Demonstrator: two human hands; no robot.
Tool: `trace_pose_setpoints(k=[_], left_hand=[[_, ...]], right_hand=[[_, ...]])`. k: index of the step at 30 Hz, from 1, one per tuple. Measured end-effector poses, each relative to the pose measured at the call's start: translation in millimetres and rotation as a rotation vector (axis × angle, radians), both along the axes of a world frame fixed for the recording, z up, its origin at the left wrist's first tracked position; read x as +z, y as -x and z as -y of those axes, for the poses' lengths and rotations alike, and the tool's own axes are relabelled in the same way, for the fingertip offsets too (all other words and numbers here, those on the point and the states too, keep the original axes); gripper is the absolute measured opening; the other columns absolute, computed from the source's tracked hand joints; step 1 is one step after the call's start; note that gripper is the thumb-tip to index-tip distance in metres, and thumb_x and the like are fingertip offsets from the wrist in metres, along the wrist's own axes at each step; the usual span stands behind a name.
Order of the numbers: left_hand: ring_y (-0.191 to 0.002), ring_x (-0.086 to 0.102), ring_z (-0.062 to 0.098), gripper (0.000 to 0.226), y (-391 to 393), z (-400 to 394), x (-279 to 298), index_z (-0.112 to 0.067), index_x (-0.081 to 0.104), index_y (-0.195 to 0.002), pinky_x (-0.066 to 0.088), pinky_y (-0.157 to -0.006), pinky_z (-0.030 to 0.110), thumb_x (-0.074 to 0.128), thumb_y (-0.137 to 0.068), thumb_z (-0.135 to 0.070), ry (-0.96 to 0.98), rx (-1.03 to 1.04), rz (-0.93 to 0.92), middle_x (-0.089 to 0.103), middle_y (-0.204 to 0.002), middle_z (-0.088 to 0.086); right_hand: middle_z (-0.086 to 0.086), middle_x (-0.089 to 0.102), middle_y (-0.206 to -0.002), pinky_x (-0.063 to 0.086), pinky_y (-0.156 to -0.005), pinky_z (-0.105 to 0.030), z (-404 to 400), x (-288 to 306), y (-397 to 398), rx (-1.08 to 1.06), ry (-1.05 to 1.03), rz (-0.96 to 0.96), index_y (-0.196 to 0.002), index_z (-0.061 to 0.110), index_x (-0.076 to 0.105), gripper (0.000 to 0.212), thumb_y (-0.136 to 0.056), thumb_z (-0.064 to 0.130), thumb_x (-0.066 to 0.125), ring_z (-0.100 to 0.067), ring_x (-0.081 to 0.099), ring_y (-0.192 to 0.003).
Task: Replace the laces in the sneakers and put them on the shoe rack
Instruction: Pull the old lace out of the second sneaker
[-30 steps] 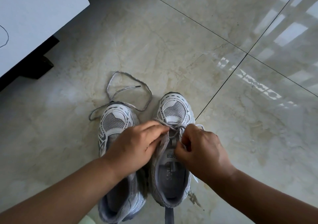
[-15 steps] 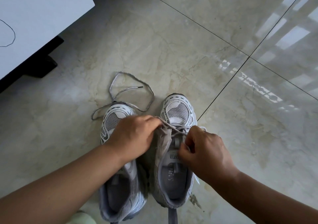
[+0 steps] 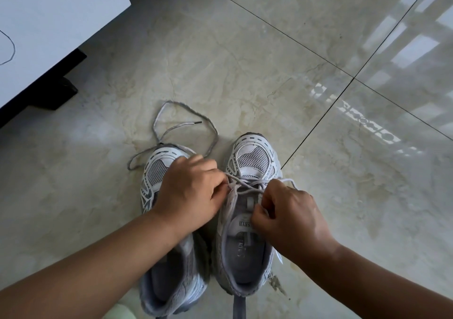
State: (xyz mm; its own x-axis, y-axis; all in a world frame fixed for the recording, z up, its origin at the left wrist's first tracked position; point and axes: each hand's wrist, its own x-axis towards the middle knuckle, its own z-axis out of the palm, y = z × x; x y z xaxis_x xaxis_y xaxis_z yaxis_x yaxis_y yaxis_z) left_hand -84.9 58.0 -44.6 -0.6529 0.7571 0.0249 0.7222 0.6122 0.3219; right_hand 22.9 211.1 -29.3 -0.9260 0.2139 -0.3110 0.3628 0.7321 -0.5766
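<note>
Head view. Two grey-and-white sneakers stand side by side on the marble floor [image 3: 245, 61] in the lower centre of the frame, toes pointing up. The left hand [image 3: 190, 191], fingers curled, pinches the pale lace [image 3: 247, 185] at the left eyelets of the right sneaker [image 3: 251, 158]; the right hand [image 3: 291, 217] pinches the same lace at the right eyelets. A loose grey lace [image 3: 171, 128] lies looped above the left sneaker [image 3: 157, 169]. White furniture [image 3: 49, 24] occupies the upper left.
</note>
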Motion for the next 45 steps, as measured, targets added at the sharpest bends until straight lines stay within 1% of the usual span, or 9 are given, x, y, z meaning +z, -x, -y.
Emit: trace_pose_setpoints(k=[5, 12, 18, 24, 26, 29, 34, 40, 45], left_hand=[[-0.058, 0.056, 0.026, 0.010, 18, 3, -4, -0.016, 0.061, -0.051, 0.036, -0.058, 0.030, 0.070, -0.057, -0.017, 0.232, 0.056, -0.050, 0.055, -0.053, -0.001], [-0.085, 0.066, 0.020, 0.037, -15, -6, 13, -0.020, 0.061, -0.115, 0.055, -0.071, 0.033, 0.054, -0.078, -0.020, -0.062, -0.035, 0.359, 0.066, -0.105, -0.003], [-0.065, 0.057, 0.004, 0.018, -11, -4, 3, -0.017, 0.071, -0.081, 0.045, -0.060, 0.017, 0.065, -0.076, -0.034, -0.195, -0.004, 0.357, 0.060, -0.073, -0.011], [-0.034, 0.044, 0.023, 0.060, -8, 4, 3, -0.020, 0.038, -0.041, 0.030, -0.045, 0.024, 0.049, -0.064, -0.074, -0.068, 0.232, 0.113, 0.042, -0.035, 0.001], [-0.035, 0.045, 0.022, 0.060, -5, 6, 5, -0.020, 0.037, -0.043, 0.029, -0.050, 0.027, 0.046, -0.067, -0.074, -0.035, 0.168, 0.043, 0.042, -0.037, 0.000], [-0.052, 0.058, 0.018, 0.045, -2, 1, 10, -0.021, 0.069, -0.071, 0.043, -0.055, 0.031, 0.049, -0.074, -0.061, -0.053, 0.028, 0.088, 0.061, -0.060, -0.006], [-0.056, 0.058, 0.026, 0.032, -8, -1, 6, -0.023, 0.073, -0.084, 0.050, -0.054, 0.040, 0.047, -0.082, -0.043, -0.097, -0.031, 0.221, 0.061, -0.066, -0.005], [-0.059, 0.056, 0.021, 0.031, -2, -1, 5, -0.022, 0.071, -0.068, 0.039, -0.059, 0.031, 0.049, -0.078, -0.041, 0.012, 0.010, 0.054, 0.057, -0.060, -0.007], [-0.062, 0.056, 0.027, 0.017, 15, 8, 1, -0.017, 0.064, -0.054, 0.024, -0.061, 0.032, 0.062, -0.067, -0.027, 0.241, 0.130, -0.087, 0.058, -0.055, -0.003]], right_hand=[[0.005, 0.042, -0.056, 0.031, -0.051, -0.030, -1, 0, -2, 0.003, 0.001, -0.011, -0.066, 0.021, 0.039, 0.023, -0.080, 0.025, 0.057, -0.014, 0.040, -0.053], [0.006, 0.041, -0.059, 0.033, -0.054, -0.031, -2, -1, -1, 0.006, -0.006, -0.017, -0.068, 0.019, 0.040, 0.021, -0.080, 0.023, 0.056, -0.019, 0.043, -0.059], [0.008, 0.038, -0.055, 0.030, -0.049, -0.028, 0, -2, -3, 0.005, -0.013, -0.038, -0.067, 0.020, 0.040, 0.023, -0.079, 0.022, 0.060, -0.016, 0.041, -0.054], [0.006, 0.041, -0.056, 0.030, -0.049, -0.027, -2, -4, -3, 0.001, -0.011, -0.020, -0.064, 0.023, 0.036, 0.027, -0.080, 0.025, 0.058, -0.011, 0.039, -0.053], [0.006, 0.040, -0.055, 0.028, -0.047, -0.026, -1, -5, -4, 0.017, -0.050, -0.036, -0.065, 0.022, 0.038, 0.024, -0.079, 0.026, 0.057, -0.009, 0.037, -0.051], [0.008, 0.046, -0.062, 0.031, -0.050, -0.026, 3, -7, -4, -0.027, -0.049, -0.157, -0.069, 0.021, 0.049, 0.017, -0.076, 0.036, 0.049, -0.012, 0.042, -0.057], [0.005, 0.047, -0.072, 0.036, -0.068, -0.033, 17, -11, 3, -0.066, -0.065, -0.226, -0.060, 0.021, 0.062, 0.043, -0.079, 0.056, 0.045, -0.018, 0.045, -0.073], [0.010, 0.045, -0.069, 0.017, -0.070, -0.027, 25, -15, 7, -0.164, -0.010, -0.139, -0.050, 0.021, 0.050, 0.034, -0.066, 0.048, 0.037, -0.011, 0.034, -0.077], [0.016, 0.036, -0.066, 0.026, -0.070, -0.030, 24, -17, 3, -0.197, 0.025, -0.194, -0.049, 0.021, 0.042, 0.026, -0.065, 0.041, 0.044, -0.009, 0.032, -0.073]])
